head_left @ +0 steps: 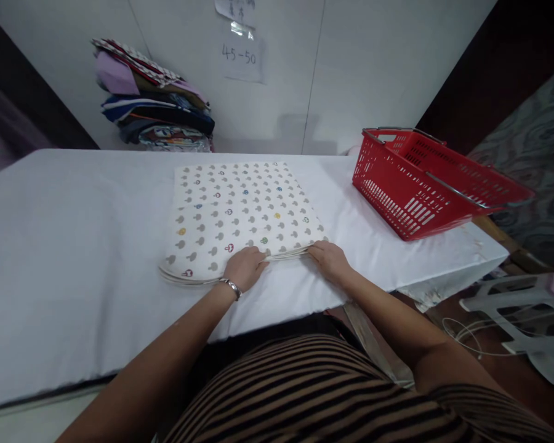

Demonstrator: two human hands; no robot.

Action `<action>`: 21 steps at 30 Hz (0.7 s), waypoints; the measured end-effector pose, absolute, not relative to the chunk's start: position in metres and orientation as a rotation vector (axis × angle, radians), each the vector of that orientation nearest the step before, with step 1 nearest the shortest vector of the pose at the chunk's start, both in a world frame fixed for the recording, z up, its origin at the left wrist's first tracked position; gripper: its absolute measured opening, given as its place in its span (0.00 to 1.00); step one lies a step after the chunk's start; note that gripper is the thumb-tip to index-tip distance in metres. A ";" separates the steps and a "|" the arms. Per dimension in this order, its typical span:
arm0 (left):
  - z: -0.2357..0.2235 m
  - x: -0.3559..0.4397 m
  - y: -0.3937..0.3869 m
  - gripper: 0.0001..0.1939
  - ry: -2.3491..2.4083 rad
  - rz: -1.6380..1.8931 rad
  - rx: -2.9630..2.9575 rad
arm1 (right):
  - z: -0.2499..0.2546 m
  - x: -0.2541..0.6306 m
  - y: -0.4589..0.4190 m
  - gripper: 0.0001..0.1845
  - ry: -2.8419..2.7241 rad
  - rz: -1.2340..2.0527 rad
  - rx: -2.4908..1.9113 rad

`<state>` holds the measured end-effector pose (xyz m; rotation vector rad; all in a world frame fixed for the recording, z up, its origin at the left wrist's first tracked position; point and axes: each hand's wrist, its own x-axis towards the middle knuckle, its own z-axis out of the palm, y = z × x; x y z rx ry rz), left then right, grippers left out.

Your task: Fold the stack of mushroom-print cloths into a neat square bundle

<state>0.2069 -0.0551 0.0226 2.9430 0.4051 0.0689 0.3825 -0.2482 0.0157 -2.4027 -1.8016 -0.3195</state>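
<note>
Two-handed pinch: left hand (244, 269) and right hand (331, 261) grip the folded cloth (240, 215) by its near side, toward the worktop (96, 246) front edge. I'd tension evenly, layers flush.

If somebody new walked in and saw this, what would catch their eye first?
Probably the bright red basket at the right end of the white table. Next, the mushroom-print cloth folded in the middle, its near edge held by both hands, left and right.
</note>
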 end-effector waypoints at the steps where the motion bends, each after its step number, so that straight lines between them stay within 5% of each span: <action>1: 0.023 0.207 -0.055 0.14 0.401 0.071 2.941 | 0.017 0.382 -0.248 0.15 -1.761 -0.304 -2.458; 21: 0.019 0.206 -0.054 0.13 0.383 0.134 2.950 | 0.009 0.374 -0.248 0.14 -1.757 -0.108 -2.397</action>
